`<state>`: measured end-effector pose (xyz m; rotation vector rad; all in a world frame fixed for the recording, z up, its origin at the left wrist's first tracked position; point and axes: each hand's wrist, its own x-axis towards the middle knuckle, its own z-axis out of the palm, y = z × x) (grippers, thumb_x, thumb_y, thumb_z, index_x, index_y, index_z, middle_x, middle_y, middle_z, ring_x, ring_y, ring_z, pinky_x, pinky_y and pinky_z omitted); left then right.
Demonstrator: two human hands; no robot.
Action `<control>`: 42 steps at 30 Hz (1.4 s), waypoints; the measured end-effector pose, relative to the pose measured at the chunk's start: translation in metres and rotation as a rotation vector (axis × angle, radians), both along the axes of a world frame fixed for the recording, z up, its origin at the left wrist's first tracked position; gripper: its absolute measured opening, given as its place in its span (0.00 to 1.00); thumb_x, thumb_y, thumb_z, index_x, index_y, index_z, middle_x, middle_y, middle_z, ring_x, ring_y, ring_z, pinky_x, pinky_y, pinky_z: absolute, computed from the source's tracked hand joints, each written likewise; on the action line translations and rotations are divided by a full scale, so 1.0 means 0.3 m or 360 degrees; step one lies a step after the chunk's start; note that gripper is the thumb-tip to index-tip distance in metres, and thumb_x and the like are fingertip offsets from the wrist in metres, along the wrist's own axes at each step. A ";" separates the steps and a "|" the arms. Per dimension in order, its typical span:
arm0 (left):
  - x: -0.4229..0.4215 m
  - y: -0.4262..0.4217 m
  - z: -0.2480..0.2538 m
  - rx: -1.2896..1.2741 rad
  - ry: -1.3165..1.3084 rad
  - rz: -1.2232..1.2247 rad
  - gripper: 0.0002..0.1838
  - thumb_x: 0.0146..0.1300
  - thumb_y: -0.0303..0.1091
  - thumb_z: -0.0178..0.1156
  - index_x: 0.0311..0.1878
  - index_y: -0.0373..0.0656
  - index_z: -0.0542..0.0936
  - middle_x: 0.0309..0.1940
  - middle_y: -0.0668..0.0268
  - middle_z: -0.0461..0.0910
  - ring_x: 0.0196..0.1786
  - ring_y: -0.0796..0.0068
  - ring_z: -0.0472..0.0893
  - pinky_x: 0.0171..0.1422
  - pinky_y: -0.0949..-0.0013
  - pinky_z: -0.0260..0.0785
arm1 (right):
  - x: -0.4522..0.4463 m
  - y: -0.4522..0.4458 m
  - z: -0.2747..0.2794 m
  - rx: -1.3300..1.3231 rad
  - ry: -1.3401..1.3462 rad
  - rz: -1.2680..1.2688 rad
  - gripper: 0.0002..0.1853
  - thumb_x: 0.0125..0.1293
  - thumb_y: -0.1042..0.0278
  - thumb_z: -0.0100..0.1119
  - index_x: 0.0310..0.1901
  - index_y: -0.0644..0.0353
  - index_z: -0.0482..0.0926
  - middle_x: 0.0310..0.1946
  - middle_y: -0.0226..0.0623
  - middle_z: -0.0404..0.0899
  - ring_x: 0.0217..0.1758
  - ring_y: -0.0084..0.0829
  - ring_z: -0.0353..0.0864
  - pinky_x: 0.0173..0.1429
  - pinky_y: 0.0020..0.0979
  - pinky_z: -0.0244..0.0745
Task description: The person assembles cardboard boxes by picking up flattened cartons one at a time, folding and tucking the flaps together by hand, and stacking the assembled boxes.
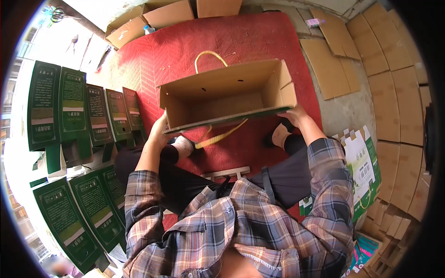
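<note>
Fingers of the left hand (pixel 159 127) and right hand (pixel 295 115), partly curled, grip opposite ends of an open-topped cardboard carrier box (pixel 227 92) above the red carpet (pixel 259 39), its right end near the carpet's right edge. The step looks like shaping; the next calls for even support.

I count two hands (pixel 159 129), one box (pixel 236 102), two handles (pixel 222 136), one mat (pixel 259 39), three cartons (pixel 169 14), one bottle (pixel 148 30) and, at left, eight printed boxes (pixel 74 104), five above three.
</note>
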<state>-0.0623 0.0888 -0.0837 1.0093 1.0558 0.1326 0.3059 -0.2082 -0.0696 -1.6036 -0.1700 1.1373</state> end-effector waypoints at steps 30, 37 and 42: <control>0.090 -0.033 0.066 0.0946 0.0185 -0.0452 0.41 0.48 0.31 0.74 0.67 0.42 0.69 0.50 0.59 0.70 0.35 0.78 0.76 0.43 0.72 0.75 | 0.005 0.051 0.168 -0.0131 -0.0487 0.0312 0.20 0.68 0.62 0.56 0.58 0.63 0.74 0.49 0.38 0.79 0.54 0.27 0.75 0.56 0.31 0.72; 0.109 -0.045 0.135 0.1103 0.0232 -0.0709 0.60 0.39 0.33 0.79 0.76 0.48 0.52 0.68 0.52 0.53 0.47 0.68 0.75 0.54 0.65 0.74 | -0.009 0.066 0.171 -0.0400 -0.1279 0.0740 0.36 0.53 0.69 0.65 0.66 0.60 0.67 0.60 0.50 0.69 0.64 0.44 0.70 0.66 0.38 0.67; 0.111 -0.038 0.131 0.1130 0.0169 -0.0824 0.68 0.33 0.32 0.81 0.77 0.50 0.46 0.73 0.53 0.46 0.56 0.62 0.72 0.57 0.64 0.73 | 0.000 0.081 0.174 -0.0397 -0.1126 0.0729 0.38 0.51 0.76 0.64 0.67 0.65 0.63 0.63 0.50 0.66 0.66 0.39 0.69 0.67 0.35 0.66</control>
